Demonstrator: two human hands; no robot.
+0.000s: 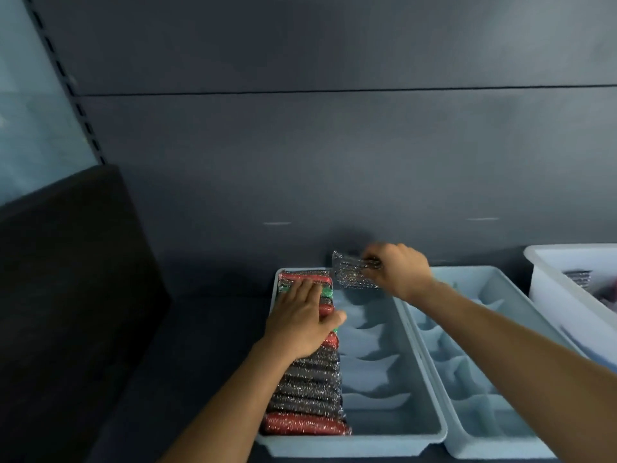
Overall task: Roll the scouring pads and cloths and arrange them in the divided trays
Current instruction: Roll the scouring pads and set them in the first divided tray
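A pale blue divided tray (pixel 430 389) sits in front of me. Its left column holds several rolled scouring pads (pixel 310 389), black, red and green, all glittery. My left hand (pixel 302 320) lies flat on the pads near the far end of that column, fingers straight. My right hand (pixel 399 270) pinches a silvery black scouring pad (pixel 352 270) and holds it in the air above the tray's far end. A second divided tray (pixel 467 372) stands to the right with bare compartments.
A white tub (pixel 547 282) at the far right holds more pads and cloths. A dark grey wall panel rises right behind the trays. A black block (pixel 66 295) stands to the left on the dark shelf surface.
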